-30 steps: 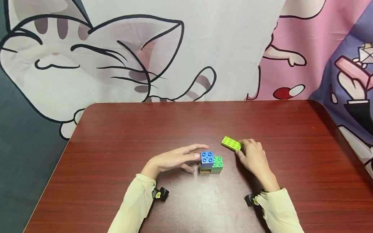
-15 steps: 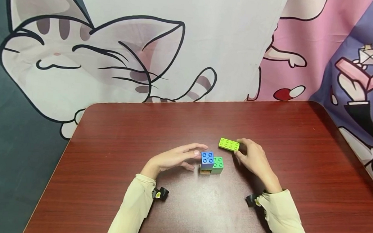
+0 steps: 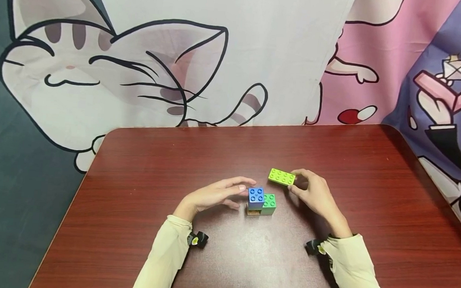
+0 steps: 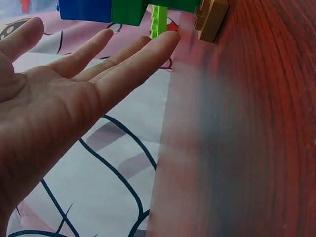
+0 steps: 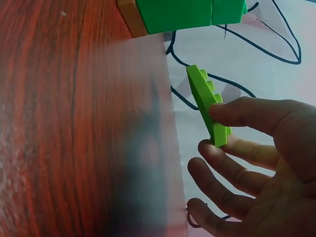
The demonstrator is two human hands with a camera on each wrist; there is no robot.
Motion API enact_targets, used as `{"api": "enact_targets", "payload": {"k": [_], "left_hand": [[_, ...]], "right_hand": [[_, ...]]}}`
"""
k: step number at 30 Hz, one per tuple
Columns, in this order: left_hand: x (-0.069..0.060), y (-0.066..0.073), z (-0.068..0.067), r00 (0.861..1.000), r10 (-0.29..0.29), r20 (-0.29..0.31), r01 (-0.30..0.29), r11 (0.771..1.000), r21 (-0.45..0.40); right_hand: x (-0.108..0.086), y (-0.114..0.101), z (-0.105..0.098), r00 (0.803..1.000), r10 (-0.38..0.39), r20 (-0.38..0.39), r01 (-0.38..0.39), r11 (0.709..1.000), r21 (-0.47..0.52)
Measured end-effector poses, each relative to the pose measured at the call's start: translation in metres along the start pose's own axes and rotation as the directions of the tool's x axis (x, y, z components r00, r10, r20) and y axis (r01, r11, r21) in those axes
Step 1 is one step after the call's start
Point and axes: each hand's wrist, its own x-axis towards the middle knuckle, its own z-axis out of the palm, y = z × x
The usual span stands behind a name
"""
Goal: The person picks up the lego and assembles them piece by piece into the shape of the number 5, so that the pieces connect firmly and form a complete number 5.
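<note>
My right hand (image 3: pixel 316 195) pinches one end of a flat lime-green toy brick (image 3: pixel 281 177) between thumb and fingers. The right wrist view has this brick (image 5: pixel 201 94) tilted and off the table, with the other fingers loosely bent below. My left hand (image 3: pixel 214 197) reaches beside a small brick stack, fingers spread and fairly straight. The stack has a blue brick (image 3: pixel 256 198) on top, green brick (image 3: pixel 269 204) pieces beside and under it, and a tan brick (image 4: pixel 214 19) at the base. Whether a left fingertip touches the stack, I cannot tell.
The bricks are on a reddish-brown wooden table (image 3: pixel 165 157). Behind its far edge hangs a cartoon cloth backdrop (image 3: pixel 285 54). A small black wrist camera (image 3: pixel 199 240) sits at the left cuff and another camera (image 3: pixel 312 248) at the right.
The lime-green brick, pinched by my right hand, has shifted a little left and turned so its long side lies more level across the view. My left hand and the stack have barely moved.
</note>
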Motion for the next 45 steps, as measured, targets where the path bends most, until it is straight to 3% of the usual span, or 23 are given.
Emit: {"api": "enact_targets", "payload": {"k": [7, 30, 45], "left_hand": [[0.0, 0.001, 0.0, 1.0, 0.005, -0.007, -0.005, 1.0, 0.01], [-0.003, 0.004, 0.001, 1.0, 0.001, -0.008, -0.001, 1.0, 0.008], [-0.001, 0.003, 0.001, 1.0, 0.004, 0.005, -0.004, 1.0, -0.019]], "right_hand": [[0.0, -0.002, -0.001, 1.0, 0.006, 0.024, -0.009, 0.995, 0.095], [-0.001, -0.013, -0.009, 0.996, -0.018, 0.086, -0.004, 0.969, 0.246], [-0.003, -0.019, -0.014, 0.992, -0.072, 0.107, 0.042, 0.964, 0.263]]}}
